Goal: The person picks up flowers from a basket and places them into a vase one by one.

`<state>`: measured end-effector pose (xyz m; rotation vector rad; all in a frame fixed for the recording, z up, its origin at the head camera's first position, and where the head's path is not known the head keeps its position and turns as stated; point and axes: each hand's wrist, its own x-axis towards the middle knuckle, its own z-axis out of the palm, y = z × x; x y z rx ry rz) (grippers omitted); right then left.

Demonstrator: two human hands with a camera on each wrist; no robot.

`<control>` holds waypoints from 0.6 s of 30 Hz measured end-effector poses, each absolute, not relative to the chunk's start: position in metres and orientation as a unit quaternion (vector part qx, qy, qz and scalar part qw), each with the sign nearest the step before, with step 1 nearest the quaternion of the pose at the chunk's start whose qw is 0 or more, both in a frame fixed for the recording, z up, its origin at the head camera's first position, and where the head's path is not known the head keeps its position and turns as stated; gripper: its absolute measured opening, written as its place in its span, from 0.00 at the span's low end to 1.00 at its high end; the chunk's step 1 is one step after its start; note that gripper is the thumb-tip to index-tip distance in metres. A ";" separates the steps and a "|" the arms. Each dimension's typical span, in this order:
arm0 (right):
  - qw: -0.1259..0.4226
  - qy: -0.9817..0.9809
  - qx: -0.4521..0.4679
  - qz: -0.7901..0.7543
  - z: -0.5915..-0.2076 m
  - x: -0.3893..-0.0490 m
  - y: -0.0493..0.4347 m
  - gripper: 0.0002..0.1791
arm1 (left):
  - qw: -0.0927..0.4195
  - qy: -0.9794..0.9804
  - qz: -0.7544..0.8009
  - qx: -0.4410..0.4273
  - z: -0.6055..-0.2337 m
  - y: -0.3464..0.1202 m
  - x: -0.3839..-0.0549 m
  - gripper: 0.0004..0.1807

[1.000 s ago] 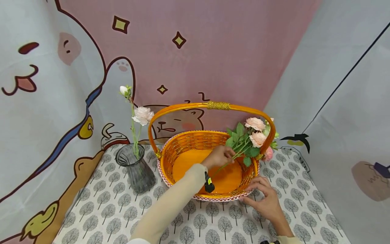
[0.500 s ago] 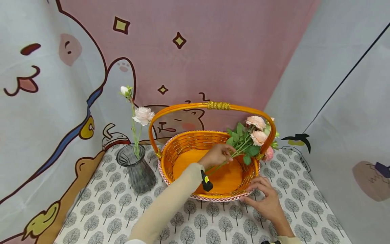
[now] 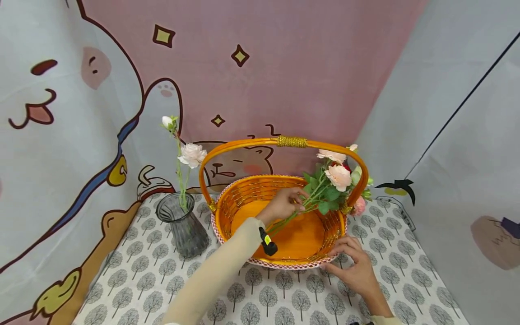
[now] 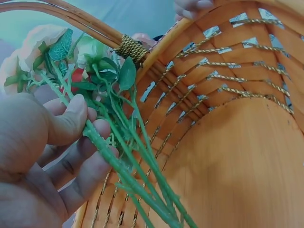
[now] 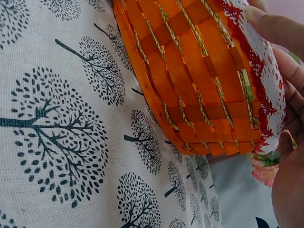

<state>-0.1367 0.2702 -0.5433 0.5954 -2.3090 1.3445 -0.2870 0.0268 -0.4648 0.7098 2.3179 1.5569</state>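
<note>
My left hand [image 3: 282, 206] is inside the orange woven basket [image 3: 302, 237]. In the left wrist view, its thumb and fingers pinch the green stem [image 4: 102, 145] of a pale pink rose [image 3: 338, 177]. Other stems run beside it, slanting down toward the basket floor. The rose heads and leaves lean over the right side, partly behind the arched handle [image 3: 241, 143]. At the basket's front right my right hand [image 3: 355, 267] holds the rim; in the right wrist view its thumb and fingers lie on either side of the red and white lace trim [image 5: 266, 90].
To the left stands a grey ribbed glass vase [image 3: 188, 237], holding a white-pink flower [image 3: 192, 155] and a white bud [image 3: 167, 122]. More blooms, including a pink one [image 3: 359, 205], sit past the basket's right end. A tree-print cloth [image 3: 268, 298] covers the table.
My left hand has shifted left, drawing the pale pink roses a little leftward with it. A red flower behind them now shows. The right hand stays at the rim.
</note>
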 end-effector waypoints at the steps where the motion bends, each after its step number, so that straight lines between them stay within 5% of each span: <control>1: 0.201 -0.827 0.212 0.481 -0.543 -0.136 0.270 0.23 | 0.126 0.800 0.532 0.249 -0.465 0.025 -0.287 0.17; 18: 0.198 -0.824 0.211 0.488 -0.542 -0.135 0.270 0.23 | 0.119 0.826 0.483 0.264 -0.466 -0.009 -0.269 0.17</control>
